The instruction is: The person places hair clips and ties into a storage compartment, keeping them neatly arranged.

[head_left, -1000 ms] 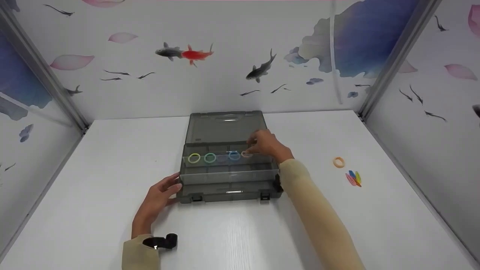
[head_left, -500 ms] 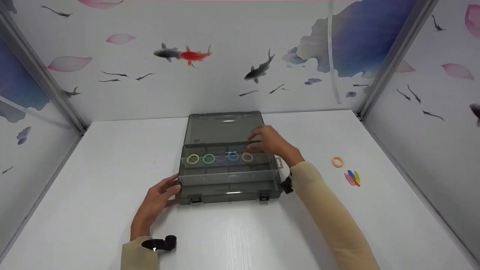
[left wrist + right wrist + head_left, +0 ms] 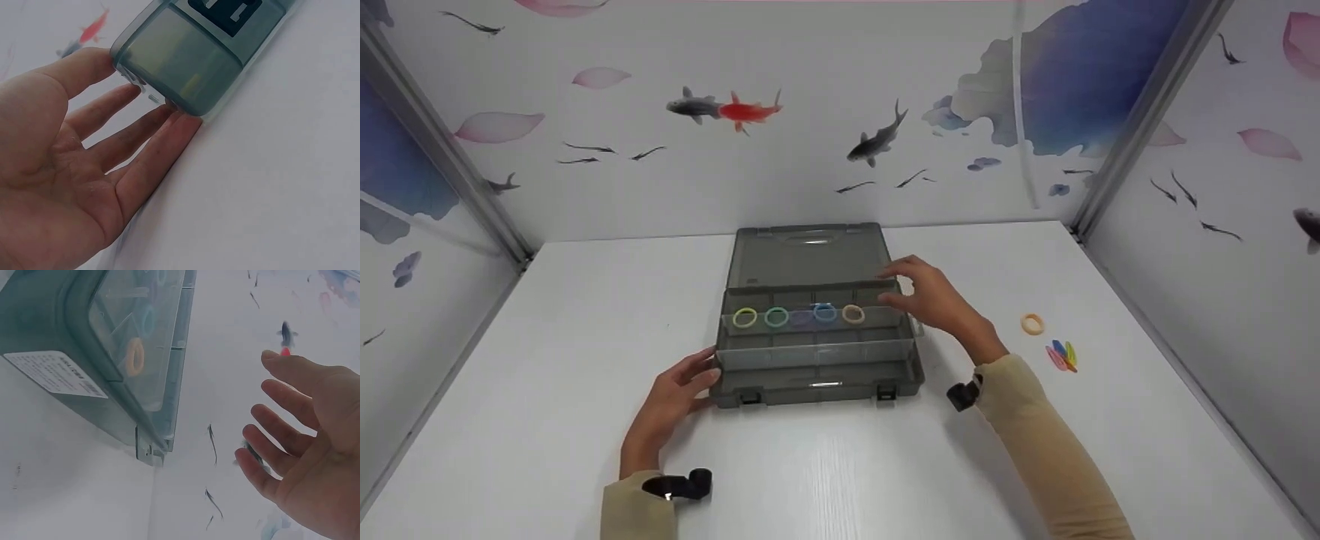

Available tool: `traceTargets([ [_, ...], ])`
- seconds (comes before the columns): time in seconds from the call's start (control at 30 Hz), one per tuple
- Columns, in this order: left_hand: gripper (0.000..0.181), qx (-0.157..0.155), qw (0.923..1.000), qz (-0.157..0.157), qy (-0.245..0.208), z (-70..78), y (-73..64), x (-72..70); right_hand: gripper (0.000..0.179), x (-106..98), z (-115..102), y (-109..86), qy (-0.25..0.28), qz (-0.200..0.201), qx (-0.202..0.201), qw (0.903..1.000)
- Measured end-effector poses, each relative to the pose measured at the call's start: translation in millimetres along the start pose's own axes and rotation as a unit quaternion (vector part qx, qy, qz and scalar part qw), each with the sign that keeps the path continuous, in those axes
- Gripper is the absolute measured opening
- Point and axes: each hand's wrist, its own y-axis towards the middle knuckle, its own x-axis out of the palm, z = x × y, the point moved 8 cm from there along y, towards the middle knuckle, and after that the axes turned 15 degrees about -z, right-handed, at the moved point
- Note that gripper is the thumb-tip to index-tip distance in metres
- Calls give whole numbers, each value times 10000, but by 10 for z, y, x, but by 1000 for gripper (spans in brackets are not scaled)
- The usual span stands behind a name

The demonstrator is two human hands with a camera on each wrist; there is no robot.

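Observation:
A grey translucent compartment box (image 3: 819, 395) lies with its lid (image 3: 780, 262) raised back. Several ring-shaped bands line a clear divided row inside: a yellow band (image 3: 745, 318), a green band (image 3: 776, 317), a faint purple one, a blue band (image 3: 825, 313) and a peach band (image 3: 853, 314). My left hand (image 3: 666, 405) touches the box's left end, fingers extended; the left wrist view has the fingertips against its corner (image 3: 185, 84). Above the box's right rear part, my right hand (image 3: 931, 296) holds nothing, its fingers spread and slightly bent, apart from the box in the right wrist view.
On the white table (image 3: 825, 480), right of the box, lie an orange band (image 3: 1033, 324) and several small petal-shaped coloured pieces (image 3: 1061, 356). White walls printed with fish and petals enclose the table at the back and sides.
My right hand has let go of the peach band, which stays in the clear row, and has drawn back to the right with its fingers spreading. The left hand stays at the box's end.

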Motion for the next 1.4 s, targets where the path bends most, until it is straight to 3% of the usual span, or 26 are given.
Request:
traceTargets([
  [0.4,58,-55,9999,21,85,-10,-16,-24,42,-230,309,-389,482,738,320,9956],
  [0.73,59,-49,10000,27,13,-2,-25,-35,45,-399,629,-727,480,1284,721,9879],
  [1.1,57,-53,10000,61,20,-19,-4,-13,47,-649,1015,-1172,567,1687,1194,9768],
  [1.4,56,-83,9999,97,6,-12,-5,8,57,-727,1304,-1437,751,1800,1647,9669],
])
